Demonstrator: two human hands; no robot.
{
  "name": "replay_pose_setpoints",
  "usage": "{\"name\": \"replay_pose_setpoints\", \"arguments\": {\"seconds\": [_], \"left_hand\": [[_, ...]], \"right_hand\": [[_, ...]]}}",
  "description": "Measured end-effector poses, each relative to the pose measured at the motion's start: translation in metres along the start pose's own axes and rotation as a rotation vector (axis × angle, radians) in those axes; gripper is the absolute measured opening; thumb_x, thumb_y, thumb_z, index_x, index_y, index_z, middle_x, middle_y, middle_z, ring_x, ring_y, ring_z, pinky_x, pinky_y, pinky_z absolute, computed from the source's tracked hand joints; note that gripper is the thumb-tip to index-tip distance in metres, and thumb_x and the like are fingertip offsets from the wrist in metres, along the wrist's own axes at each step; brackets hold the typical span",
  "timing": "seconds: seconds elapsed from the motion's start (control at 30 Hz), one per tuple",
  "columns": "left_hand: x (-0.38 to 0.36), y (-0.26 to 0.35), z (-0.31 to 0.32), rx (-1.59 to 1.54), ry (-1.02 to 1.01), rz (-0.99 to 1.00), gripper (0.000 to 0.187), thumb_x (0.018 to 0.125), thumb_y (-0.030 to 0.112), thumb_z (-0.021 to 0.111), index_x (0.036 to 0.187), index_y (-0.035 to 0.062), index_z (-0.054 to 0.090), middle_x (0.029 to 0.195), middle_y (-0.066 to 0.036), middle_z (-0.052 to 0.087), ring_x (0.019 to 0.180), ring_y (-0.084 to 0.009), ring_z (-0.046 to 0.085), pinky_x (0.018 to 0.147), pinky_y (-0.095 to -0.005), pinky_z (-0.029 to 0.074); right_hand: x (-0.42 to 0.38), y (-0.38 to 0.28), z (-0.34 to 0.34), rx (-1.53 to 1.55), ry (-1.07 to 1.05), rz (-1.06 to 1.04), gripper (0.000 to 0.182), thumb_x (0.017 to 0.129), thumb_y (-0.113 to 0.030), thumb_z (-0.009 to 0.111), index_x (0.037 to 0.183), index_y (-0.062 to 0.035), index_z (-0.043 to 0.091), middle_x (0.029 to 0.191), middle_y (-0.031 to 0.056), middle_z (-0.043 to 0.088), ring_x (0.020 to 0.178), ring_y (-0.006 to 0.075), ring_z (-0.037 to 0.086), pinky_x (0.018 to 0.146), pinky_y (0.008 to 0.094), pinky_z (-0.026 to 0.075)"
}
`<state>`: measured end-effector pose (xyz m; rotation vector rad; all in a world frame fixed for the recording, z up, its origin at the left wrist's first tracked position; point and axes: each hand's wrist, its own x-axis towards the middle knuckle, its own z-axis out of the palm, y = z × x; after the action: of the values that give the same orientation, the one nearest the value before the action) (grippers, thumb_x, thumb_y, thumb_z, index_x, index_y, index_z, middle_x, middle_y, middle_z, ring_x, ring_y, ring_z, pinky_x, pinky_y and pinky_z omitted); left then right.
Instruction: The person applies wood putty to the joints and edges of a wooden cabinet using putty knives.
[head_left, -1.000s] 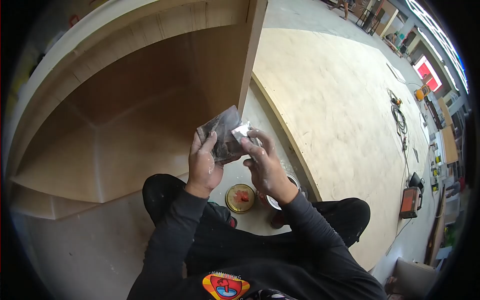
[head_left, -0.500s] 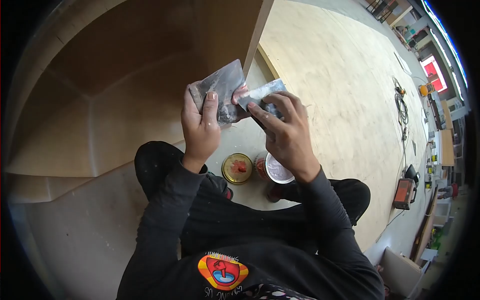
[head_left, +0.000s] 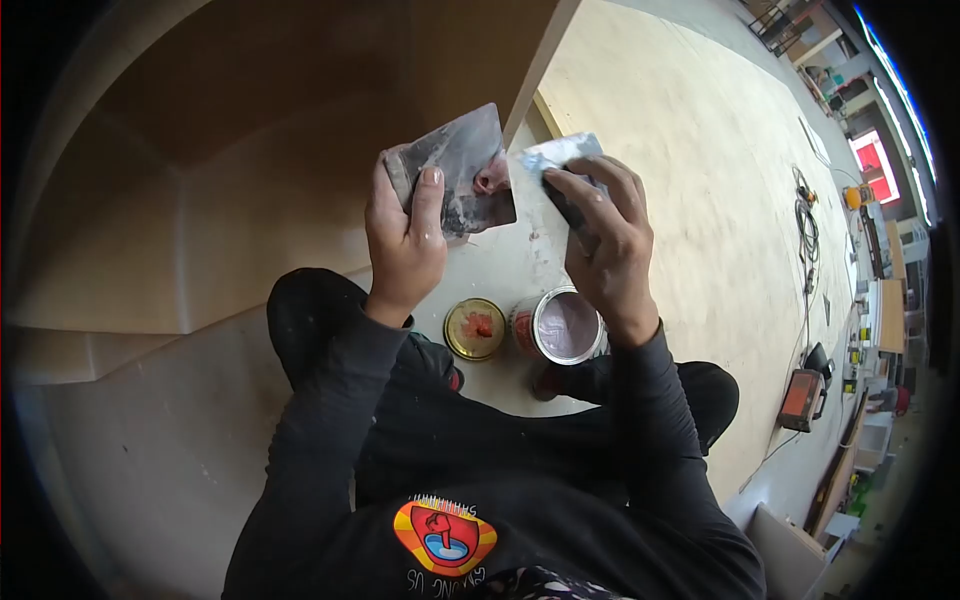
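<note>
Both of your hands have risen toward the plywood cabinet edge (head_left: 540,70) since half a second ago, and the two blades have drawn slightly apart. Your left hand (head_left: 405,250) grips the wide putty plate (head_left: 455,170), thumb laid flat across its smeared face. Your right hand (head_left: 605,240) wraps its fingers around the smaller scraper (head_left: 550,155), blade tip just beside the plate. Below your wrists, the open putty can (head_left: 562,325) stands on the floor beside its lid (head_left: 475,328).
</note>
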<state>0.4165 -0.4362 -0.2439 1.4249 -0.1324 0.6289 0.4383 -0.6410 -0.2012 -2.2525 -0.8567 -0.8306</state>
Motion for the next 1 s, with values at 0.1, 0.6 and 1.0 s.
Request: {"name": "replay_pose_setpoints", "arguments": {"seconds": [0.1,0.6,1.0], "left_hand": [[0.004,0.006,0.006,0.12,-0.051,0.079,0.018,0.103,0.01,0.051,0.115,-0.0031,0.055,0.105,-0.007,0.064,0.094,-0.0131,0.058,0.089,-0.0274,0.046],[0.006,-0.01,0.003,-0.235,0.095,-0.107,0.021,0.101,0.005,0.051,0.122,0.0012,0.055,0.116,-0.004,0.063,0.102,-0.0132,0.06,0.096,-0.0295,0.048],[0.002,-0.003,0.009,-0.531,0.083,-0.306,0.02,0.102,0.007,0.051,0.121,0.001,0.054,0.115,-0.006,0.063,0.099,-0.0138,0.061,0.09,-0.0304,0.052]], "right_hand": [[0.01,-0.011,0.0,-0.141,-0.093,-0.047,0.052,0.069,0.007,0.066,0.116,-0.0147,0.071,0.118,0.0069,0.063,0.116,0.0319,0.056,0.092,0.0428,0.046],[-0.021,0.012,0.017,0.081,-0.007,0.077,0.046,0.065,0.013,0.055,0.105,-0.0036,0.069,0.113,0.015,0.063,0.11,0.0358,0.058,0.095,0.0439,0.048],[-0.006,-0.01,0.015,0.145,-0.076,0.006,0.044,0.066,0.015,0.061,0.104,-0.0046,0.07,0.112,0.0133,0.063,0.11,0.0354,0.059,0.092,0.0428,0.048]]}}
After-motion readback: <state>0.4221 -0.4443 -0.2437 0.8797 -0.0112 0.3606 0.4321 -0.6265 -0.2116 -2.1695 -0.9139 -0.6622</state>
